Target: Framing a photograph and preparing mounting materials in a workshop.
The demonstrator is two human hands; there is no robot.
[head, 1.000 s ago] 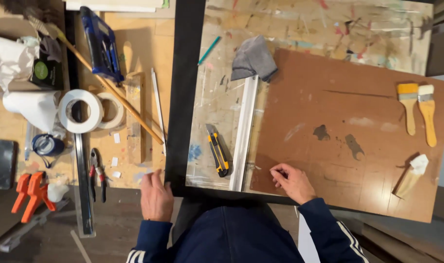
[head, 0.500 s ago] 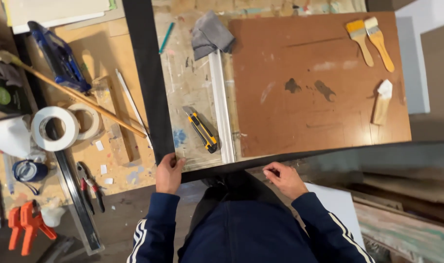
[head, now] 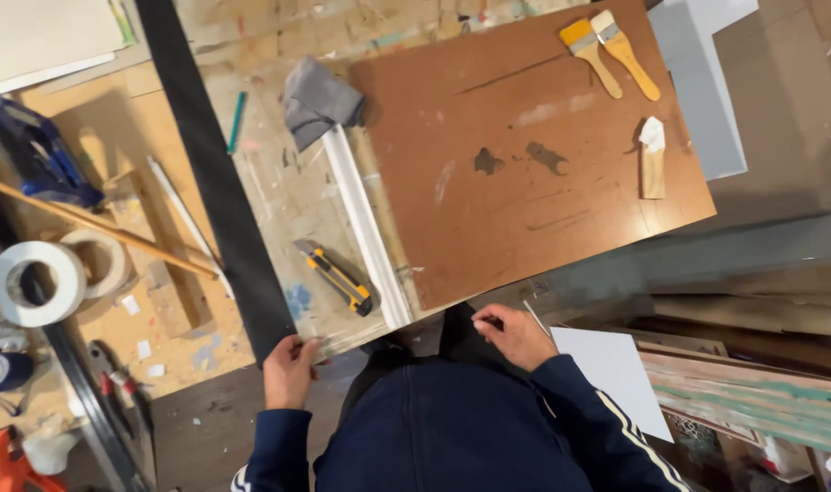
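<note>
My left hand (head: 290,369) grips the near corner of a long black frame bar (head: 215,182) at the edge of the paint-stained workboard (head: 279,196). My right hand (head: 514,334) is curled below the near edge of a brown hardboard sheet (head: 525,146), its fingers closed; a thin pale stick lies beside it, and I cannot tell if the hand holds it. A white moulding strip (head: 365,228) lies along the left edge of the brown sheet. Left of the strip lies a yellow and black utility knife (head: 338,278), and a grey cloth (head: 313,102) covers the strip's far end.
Two yellow-handled brushes (head: 606,50) and a small wooden block (head: 653,157) rest on the brown sheet. Rolls of white tape (head: 37,282), a wooden stick (head: 96,228), pliers (head: 119,392), orange clamps (head: 1,460) and a blue tool (head: 37,155) crowd the left bench. White paper (head: 616,374) lies lower right.
The view has swung, so the boards now lie tilted. My right hand has come off the brown sheet to below its near edge. My left hand stays at the black bar's corner.
</note>
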